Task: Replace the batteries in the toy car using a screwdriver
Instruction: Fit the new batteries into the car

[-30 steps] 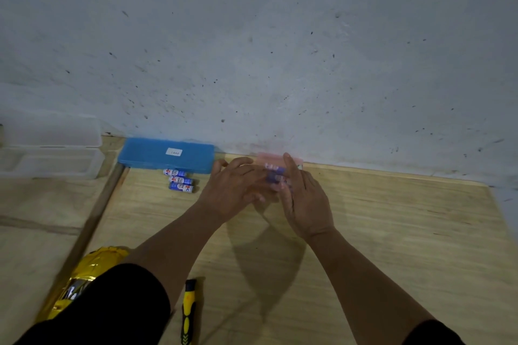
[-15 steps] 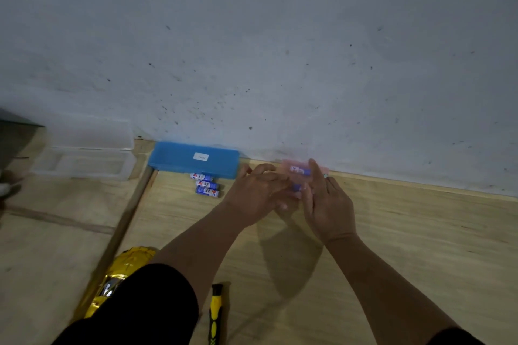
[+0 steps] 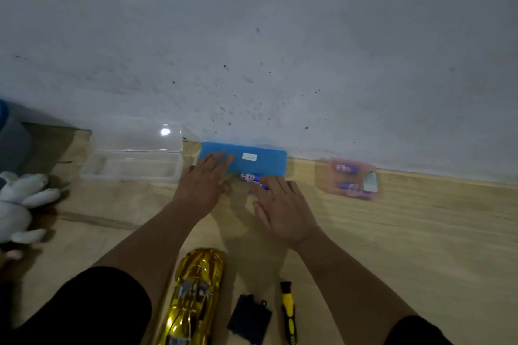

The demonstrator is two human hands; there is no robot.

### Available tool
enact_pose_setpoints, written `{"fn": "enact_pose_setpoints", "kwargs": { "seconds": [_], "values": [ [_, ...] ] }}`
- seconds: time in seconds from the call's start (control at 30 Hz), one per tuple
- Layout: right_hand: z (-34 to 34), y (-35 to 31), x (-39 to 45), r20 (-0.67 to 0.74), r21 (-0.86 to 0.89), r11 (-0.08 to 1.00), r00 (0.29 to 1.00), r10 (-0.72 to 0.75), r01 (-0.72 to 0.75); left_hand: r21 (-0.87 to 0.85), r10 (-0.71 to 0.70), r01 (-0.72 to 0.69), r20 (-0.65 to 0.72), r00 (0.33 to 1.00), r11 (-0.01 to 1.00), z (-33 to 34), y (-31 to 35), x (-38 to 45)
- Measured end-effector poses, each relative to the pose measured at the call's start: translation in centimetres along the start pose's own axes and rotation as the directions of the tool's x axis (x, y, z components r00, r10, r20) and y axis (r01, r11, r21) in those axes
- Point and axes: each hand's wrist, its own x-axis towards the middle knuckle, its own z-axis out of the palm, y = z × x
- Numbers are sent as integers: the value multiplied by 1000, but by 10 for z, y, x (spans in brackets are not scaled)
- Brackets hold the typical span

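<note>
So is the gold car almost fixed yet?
Partway. The black battery cover already lies off beside the gold toy car, and the screwdriver is put down. Right now both hands, left hand and right hand, reach for the loose batteries by the blue case. Batteries in and cover screwed on are left.

Glossy gold toy car [image 3: 196, 297] on matt wooden table [image 3: 406, 232] — clear plastic box [image 3: 131, 165], rough wall [image 3: 280, 36].

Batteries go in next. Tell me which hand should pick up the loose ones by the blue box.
Right hand: its fingertips already lie over the loose blue-and-red batteries. The left hand rests on the blue plastic box.
</note>
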Motion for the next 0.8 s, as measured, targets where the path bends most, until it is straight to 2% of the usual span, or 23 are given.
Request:
{"fn": "enact_pose_setpoints", "kwargs": {
  "seconds": [0.07,0.27,0.53,0.7,0.8],
  "values": [
    [11,-8,6,27,-41,999,1000,-10,11,-42,56,-56,-1,998,998,4,-8,3],
    [29,-11,16,57,-131,991,998,35,-27,36,105,-105,20,994,994,10,-19,6],
    [40,-11,19,155,-75,994,984,89,-78,92,121,-127,66,990,988,4,-21,9],
    [41,-13,20,126,-74,995,989,80,-71,79,117,-124,87,989,989,3,-20,9],
    [39,-17,16,55,-156,987,997,57,-48,75,115,-122,93,989,990,4,-21,8]
  ]
}}
